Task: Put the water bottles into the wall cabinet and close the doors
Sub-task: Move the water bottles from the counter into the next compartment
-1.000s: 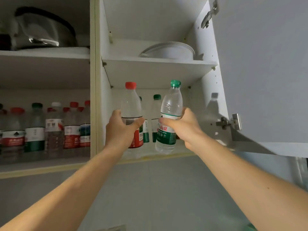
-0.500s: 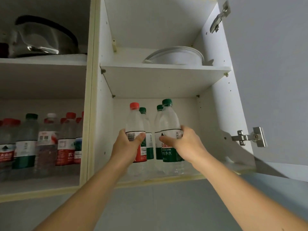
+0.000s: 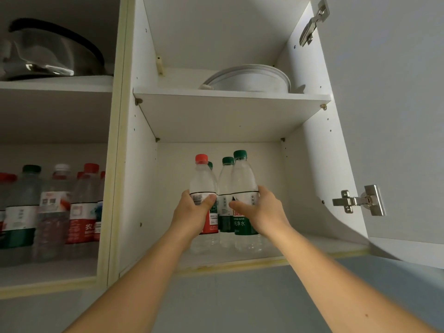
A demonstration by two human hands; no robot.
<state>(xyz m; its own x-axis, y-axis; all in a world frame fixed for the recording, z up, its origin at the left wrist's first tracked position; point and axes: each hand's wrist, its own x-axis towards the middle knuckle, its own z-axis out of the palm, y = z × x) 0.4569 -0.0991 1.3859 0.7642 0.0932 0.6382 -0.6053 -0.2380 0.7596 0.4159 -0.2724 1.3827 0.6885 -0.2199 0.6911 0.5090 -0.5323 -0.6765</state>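
My left hand (image 3: pixel 192 212) grips a clear bottle with a red cap (image 3: pixel 203 181) around its label. My right hand (image 3: pixel 259 210) grips a clear bottle with a green cap (image 3: pixel 242 179). Both bottles stand upright on the lower shelf (image 3: pixel 300 248) of the right cabinet bay, side by side. Two more green-capped bottles (image 3: pixel 225 181) stand just behind them, partly hidden. The right cabinet door (image 3: pixel 389 104) is swung wide open.
The left bay holds several bottles (image 3: pixel 55 212) with red, green and white caps on its lower shelf. A metal pot with a glass lid (image 3: pixel 50 54) sits above them. White plates (image 3: pixel 249 80) lie on the right bay's upper shelf. A door hinge (image 3: pixel 358 201) juts out at right.
Both hands have carried their bottles from in front of the cabinet into the right bay and down onto the lower shelf. The view has tilted upward.
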